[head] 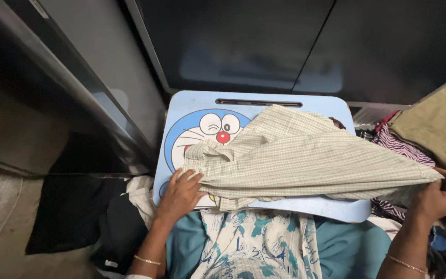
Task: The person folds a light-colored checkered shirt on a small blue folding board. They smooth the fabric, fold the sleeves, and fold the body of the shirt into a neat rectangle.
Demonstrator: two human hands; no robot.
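Left hand (180,194) presses flat on the checked shirt (295,155); right hand (438,196) pinches its corner, hiding the blue table (192,103); clothes pile (419,137) right.

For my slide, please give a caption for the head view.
Left hand presses checked shirt on blue lap desk; right hand pulls it.

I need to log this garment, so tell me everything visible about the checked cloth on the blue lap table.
The checked cloth is a thin, woven-looking fabric, pale beige with fine green-grey lines. It lies creased and partly folded across the blue lap table, covering part of the cartoon face printed there. The left hand presses its bunched left end flat; the right hand pinches the other end, pulled taut beyond the table's right edge.
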